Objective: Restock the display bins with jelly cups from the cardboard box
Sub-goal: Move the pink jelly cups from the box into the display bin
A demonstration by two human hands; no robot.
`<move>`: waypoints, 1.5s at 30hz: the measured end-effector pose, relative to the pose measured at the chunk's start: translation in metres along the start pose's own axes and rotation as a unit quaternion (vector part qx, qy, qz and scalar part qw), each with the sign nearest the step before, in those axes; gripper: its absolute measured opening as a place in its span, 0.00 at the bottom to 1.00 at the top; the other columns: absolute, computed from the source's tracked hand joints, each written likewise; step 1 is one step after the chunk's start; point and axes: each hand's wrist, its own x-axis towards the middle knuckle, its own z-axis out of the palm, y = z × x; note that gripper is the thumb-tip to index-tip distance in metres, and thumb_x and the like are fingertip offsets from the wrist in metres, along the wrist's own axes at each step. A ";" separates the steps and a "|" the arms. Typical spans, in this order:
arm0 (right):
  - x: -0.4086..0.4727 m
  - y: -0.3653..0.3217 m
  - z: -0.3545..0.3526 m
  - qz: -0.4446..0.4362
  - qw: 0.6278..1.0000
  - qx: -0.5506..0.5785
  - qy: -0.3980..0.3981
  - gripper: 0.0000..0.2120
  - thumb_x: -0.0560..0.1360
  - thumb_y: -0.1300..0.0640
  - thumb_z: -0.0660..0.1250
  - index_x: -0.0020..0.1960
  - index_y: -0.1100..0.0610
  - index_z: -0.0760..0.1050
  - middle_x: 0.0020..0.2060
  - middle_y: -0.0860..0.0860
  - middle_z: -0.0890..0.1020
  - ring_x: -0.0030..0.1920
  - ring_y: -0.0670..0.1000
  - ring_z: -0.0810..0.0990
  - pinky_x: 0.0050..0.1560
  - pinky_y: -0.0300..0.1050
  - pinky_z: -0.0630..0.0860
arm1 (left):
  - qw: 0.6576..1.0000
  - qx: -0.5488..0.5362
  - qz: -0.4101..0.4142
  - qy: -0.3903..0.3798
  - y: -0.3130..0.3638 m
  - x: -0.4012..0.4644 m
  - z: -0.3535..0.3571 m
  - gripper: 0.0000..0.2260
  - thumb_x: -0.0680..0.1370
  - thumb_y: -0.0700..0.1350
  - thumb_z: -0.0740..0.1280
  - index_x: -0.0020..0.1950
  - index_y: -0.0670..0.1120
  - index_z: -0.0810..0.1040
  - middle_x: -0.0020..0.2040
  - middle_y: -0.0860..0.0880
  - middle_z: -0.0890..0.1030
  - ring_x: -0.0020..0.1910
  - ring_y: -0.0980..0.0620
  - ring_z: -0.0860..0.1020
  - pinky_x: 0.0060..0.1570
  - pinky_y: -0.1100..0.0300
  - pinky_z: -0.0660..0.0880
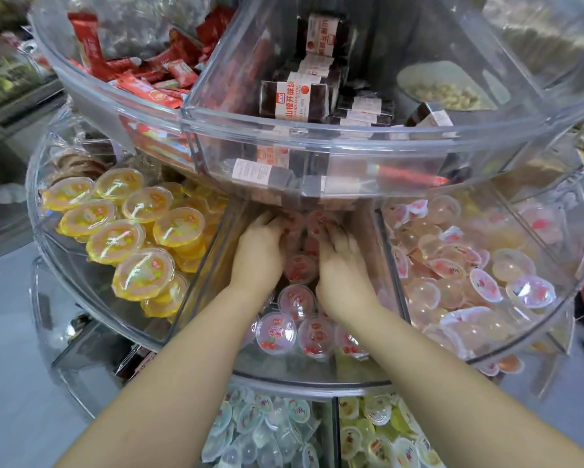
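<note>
Both my hands reach deep into the middle compartment (209, 265) of the clear round display's middle tier. My left hand (260, 248) has its fingers curled round pink jelly cups (292, 220) at the back of the compartment, under the upper tier. Beside it, my right hand (341, 261) curls its fingers over more pink cups (319, 221). A line of pink jelly cups with red cherry lids (276, 332) lies between and in front of my wrists. The cardboard box is out of view.
Orange jelly cups (142, 275) fill the left compartment and pale peach ones (452, 268) the right. The upper tier (317, 136) of red and dark wrapped snacks overhangs my fingers. A lower tier (267, 434) holds clear and yellow cups. Grey floor lies to the left.
</note>
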 end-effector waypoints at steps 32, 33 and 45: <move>-0.033 0.008 -0.005 -0.010 0.995 0.091 0.025 0.33 0.71 0.70 0.57 0.74 0.63 0.52 0.75 0.58 0.53 0.76 0.55 0.49 0.74 0.45 0.45 | 0.995 0.097 -0.031 0.000 0.001 -0.003 0.010 0.15 0.69 0.27 0.63 0.54 0.37 0.74 0.58 0.37 0.74 0.58 0.38 0.71 0.56 0.50 0.69; -0.035 0.006 -0.009 -0.015 0.994 0.100 0.031 0.33 0.71 0.71 0.57 0.74 0.63 0.53 0.74 0.58 0.54 0.76 0.56 0.48 0.74 0.45 0.45 | 0.995 0.099 -0.026 -0.007 0.003 -0.004 0.008 0.16 0.70 0.29 0.63 0.56 0.37 0.73 0.58 0.38 0.74 0.59 0.39 0.71 0.56 0.51 0.69; -0.109 -0.060 -0.030 -0.197 0.863 0.420 -0.201 0.09 0.74 0.61 0.64 0.50 0.48 0.77 0.39 0.43 0.78 0.39 0.39 0.74 0.40 0.27 0.68 | 0.943 -0.186 -0.214 0.172 0.005 -0.198 -0.085 0.12 0.74 0.41 0.69 0.46 0.59 0.79 0.47 0.59 0.82 0.47 0.63 0.79 0.47 0.75 0.72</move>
